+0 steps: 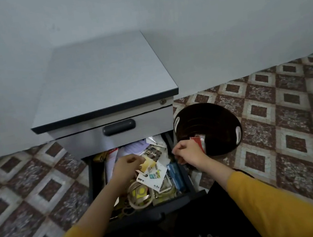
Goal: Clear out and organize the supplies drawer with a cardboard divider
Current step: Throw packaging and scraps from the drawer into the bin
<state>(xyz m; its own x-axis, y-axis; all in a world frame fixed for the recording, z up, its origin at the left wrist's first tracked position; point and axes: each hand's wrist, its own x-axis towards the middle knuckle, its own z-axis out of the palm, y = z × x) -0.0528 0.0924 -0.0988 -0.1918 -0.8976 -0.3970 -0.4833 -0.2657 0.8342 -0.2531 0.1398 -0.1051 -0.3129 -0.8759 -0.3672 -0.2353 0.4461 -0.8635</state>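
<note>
Supplies drawer (187, 178), the lower, dark-walled one of a small grey cabinet (101, 75), stands pulled right out toward the seated person, so both mustard-yellow sleeves (273, 200) reach in from above. Contents heaped, unsorted. Nearest the front: a beige roll of tape (138, 206) lying flat. Beside it, along the right wall, a flat blue packet (175, 176). Mid-drawer, a white printed card marked DIY (151, 176) overlaps loose papers. Left hand (127, 166) is down among them, thumb and fingers pinching a yellow card (147, 164) by its edge; judged a pick-out, one item at a time. Right hand (186, 152) hovers over the drawer's right rim, fingers curled in; cannot tell whether anything is in it. Just beyond it, on the patterned tile floor (270, 106), a round dark-brown tray (212, 120) sits close beside the cabinet, likely parked there as the drop spot within easy reach: a small red-and-white packet (200, 142) lies at its near edge. No cardboard divider in view; clearing looks barely begun. Farther back, the closed grey upper drawer (152, 125) with its dark handle, then the cabinet's flat top, set against a plain pale wall (135, 4).
</note>
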